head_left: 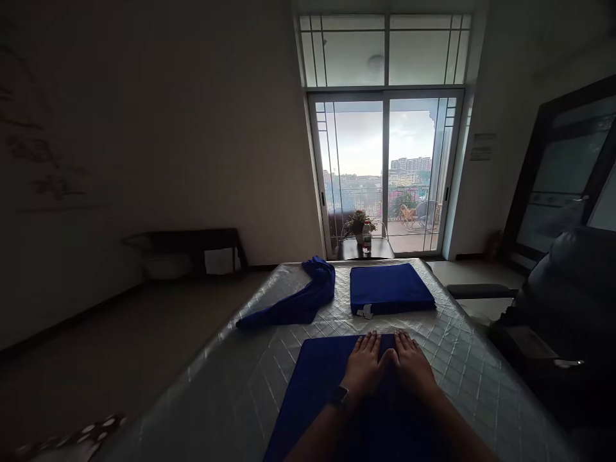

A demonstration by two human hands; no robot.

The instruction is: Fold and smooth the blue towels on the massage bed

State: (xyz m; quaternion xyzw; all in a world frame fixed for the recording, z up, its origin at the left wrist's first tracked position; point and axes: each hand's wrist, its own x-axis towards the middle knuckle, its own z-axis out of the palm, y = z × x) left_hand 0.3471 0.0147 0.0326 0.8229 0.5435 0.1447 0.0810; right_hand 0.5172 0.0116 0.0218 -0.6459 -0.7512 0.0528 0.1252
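Observation:
A dark blue cloth (317,378) lies flat, apparently folded, on the table close to me. My left hand (366,364) rests palm down on its far part, fingers stretched forward, a watch on the wrist. Beside it my right hand (412,362) lies flat on the same cloth, the two thumbs touching. Beyond my fingertips sits a neatly folded blue cloth (392,287) with a white tag at its near corner. To its left is a crumpled blue cloth (301,296). The near end of the cloth under my hands runs out of view.
A shiny quilted cover (231,378) spreads over the table. Past its far edge stand a chair (346,250) with a bottle (367,239) and flowers, before a sliding glass door (353,147). A black armchair (568,289) is at right, a dark low bench (192,247) along the left wall.

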